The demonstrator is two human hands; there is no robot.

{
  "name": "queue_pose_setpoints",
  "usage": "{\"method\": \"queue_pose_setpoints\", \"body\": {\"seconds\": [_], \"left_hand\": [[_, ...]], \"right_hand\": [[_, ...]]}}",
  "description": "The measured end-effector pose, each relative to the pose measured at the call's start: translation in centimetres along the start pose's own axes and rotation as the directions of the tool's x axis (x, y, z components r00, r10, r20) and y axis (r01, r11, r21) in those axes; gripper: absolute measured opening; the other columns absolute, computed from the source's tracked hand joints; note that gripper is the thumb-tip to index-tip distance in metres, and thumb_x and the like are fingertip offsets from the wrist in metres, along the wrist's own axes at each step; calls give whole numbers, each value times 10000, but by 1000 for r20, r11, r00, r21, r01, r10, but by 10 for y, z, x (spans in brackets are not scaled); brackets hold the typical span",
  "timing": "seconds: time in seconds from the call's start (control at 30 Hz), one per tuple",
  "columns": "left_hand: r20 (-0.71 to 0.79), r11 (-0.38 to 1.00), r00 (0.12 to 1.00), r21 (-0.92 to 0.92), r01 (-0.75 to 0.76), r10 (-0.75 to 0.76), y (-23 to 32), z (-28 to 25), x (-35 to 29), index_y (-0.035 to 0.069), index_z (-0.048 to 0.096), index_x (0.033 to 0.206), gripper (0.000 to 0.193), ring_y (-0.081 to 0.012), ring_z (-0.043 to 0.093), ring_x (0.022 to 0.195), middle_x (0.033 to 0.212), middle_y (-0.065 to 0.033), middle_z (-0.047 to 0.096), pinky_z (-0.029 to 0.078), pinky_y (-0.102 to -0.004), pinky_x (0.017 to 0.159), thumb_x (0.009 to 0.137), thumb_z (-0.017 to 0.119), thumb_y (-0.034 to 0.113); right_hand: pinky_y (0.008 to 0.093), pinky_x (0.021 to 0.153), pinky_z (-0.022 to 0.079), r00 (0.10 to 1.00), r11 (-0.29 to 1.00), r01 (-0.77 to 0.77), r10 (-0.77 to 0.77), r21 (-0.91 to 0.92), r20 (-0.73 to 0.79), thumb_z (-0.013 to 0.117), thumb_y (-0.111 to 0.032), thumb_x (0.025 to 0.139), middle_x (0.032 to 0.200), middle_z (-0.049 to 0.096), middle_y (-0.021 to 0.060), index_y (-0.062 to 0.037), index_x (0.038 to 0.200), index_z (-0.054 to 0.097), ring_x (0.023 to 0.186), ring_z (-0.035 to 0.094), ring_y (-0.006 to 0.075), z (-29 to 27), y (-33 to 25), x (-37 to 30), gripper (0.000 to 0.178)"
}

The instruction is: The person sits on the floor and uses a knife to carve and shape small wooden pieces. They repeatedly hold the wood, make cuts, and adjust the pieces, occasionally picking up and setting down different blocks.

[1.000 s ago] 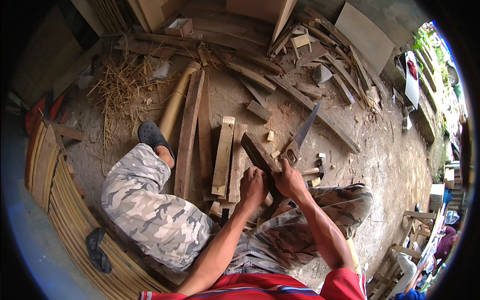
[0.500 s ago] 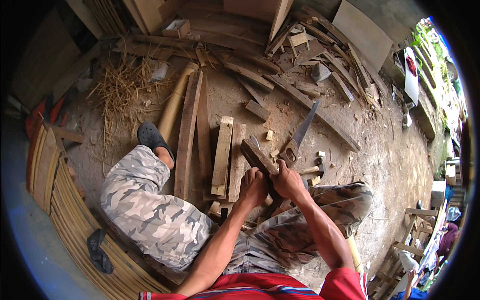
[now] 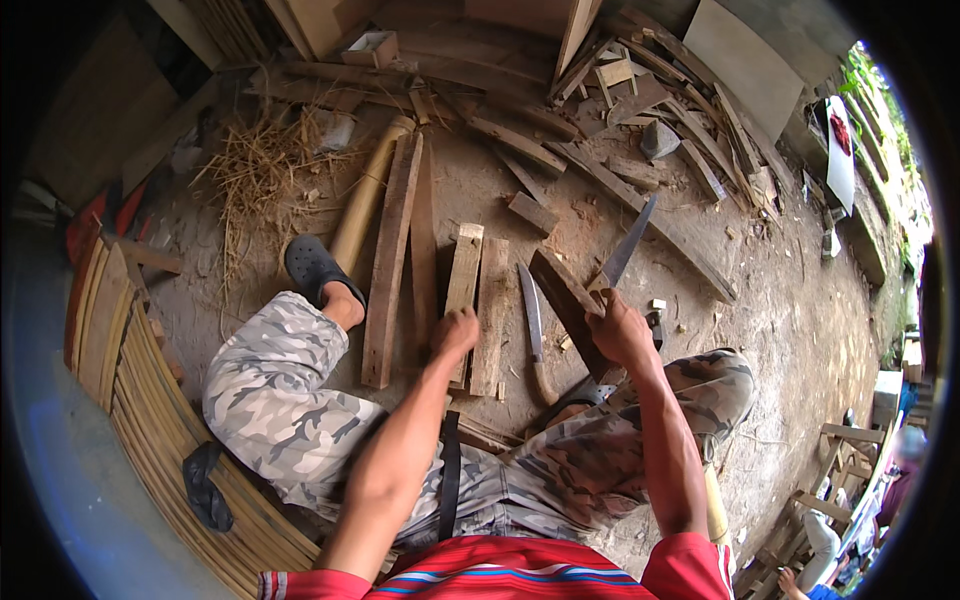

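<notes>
My right hand [image 3: 622, 328] grips the upper edge of a dark wooden block [image 3: 572, 312], which stands tilted near my right foot. On the left, my left hand [image 3: 456, 335] is closed over a pale wooden block [image 3: 464, 265] lying on the ground. Right beside it lies another wooden block [image 3: 490, 310], flat and apart from my fingers. Between the blocks rests a long knife [image 3: 532, 315] with a curved wooden handle. A handsaw [image 3: 630, 248] lies just past my right hand, its handle partly hidden. Part of a hammer head [image 3: 655, 328] shows behind that hand.
Long planks [image 3: 392, 260] and a bamboo pole [image 3: 370, 190] lie by my left shoe [image 3: 312, 265]. Straw [image 3: 265, 165] is heaped at the far left. Scrap wood [image 3: 690, 120] piles up at the far right. Bent wooden strips [image 3: 165, 430] line my left side.
My left hand has left the dark block and moved left onto the pale block. My right hand still holds the dark block, which has shifted right, uncovering the knife.
</notes>
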State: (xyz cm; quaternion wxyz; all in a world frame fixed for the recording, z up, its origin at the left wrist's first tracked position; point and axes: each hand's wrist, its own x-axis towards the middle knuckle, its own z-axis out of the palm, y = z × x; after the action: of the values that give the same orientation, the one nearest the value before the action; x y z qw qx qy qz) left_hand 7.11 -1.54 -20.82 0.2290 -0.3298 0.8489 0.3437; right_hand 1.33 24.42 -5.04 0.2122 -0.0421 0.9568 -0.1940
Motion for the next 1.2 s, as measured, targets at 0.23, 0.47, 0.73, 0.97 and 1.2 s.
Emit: {"method": "queue_pose_setpoints", "body": {"seconds": [0.23, 0.47, 0.73, 0.97, 1.2], "left_hand": [[-51, 986, 991, -126, 113, -120, -65, -13, 50, -52, 640, 1042, 425, -357, 635, 1054, 1074, -240, 665, 486, -448, 895, 933, 532, 345], [56, 979, 997, -199, -41, 53, -88, 6, 56, -42, 538, 1249, 693, -279, 591, 1142, 1207, -203, 622, 457, -375, 955, 841, 684, 498], [106, 909, 994, -410, 76, -36, -99, 39, 79, -85, 351, 1390, 1033, -334, 516, 1239, 1331, -259, 513, 419, -416, 1026, 690, 812, 518], [283, 916, 959, -382, 122, -10, -63, 19, 65, -88, 144, 1482, 1249, -342, 394, 1354, 1451, -283, 364, 358, -426, 1098, 655, 816, 565], [19, 955, 1000, -297, 4, 1, -81, 45, 74, -64, 233, 1461, 1167, -337, 392, 1345, 1439, -258, 381, 349, -435, 1095, 650, 818, 538]], "right_hand": [[513, 865, 481, 984, 986, -141, 150, 91, -93, 586, -308, 909, 984, 660, 315, -23, 1326, 460, 971, 629, 472, -6, 16, 23, 521], [501, 895, 476, 963, 962, -221, 241, 159, -123, 574, -314, 919, 1040, 646, 329, -20, 1319, 479, 1019, 615, 482, -8, 18, 16, 506], [503, 897, 482, 960, 951, -268, 277, 153, -47, 581, -345, 913, 1046, 646, 328, -41, 1327, 481, 1036, 615, 475, 3, 31, 9, 524], [507, 827, 493, 951, 949, -304, 308, 83, -32, 571, -364, 916, 960, 665, 303, -53, 1341, 465, 961, 632, 475, 23, 68, -6, 538], [529, 841, 484, 954, 950, -298, 300, 92, -17, 568, -351, 912, 962, 658, 319, -55, 1348, 448, 952, 622, 494, 25, 62, -11, 540]]}}
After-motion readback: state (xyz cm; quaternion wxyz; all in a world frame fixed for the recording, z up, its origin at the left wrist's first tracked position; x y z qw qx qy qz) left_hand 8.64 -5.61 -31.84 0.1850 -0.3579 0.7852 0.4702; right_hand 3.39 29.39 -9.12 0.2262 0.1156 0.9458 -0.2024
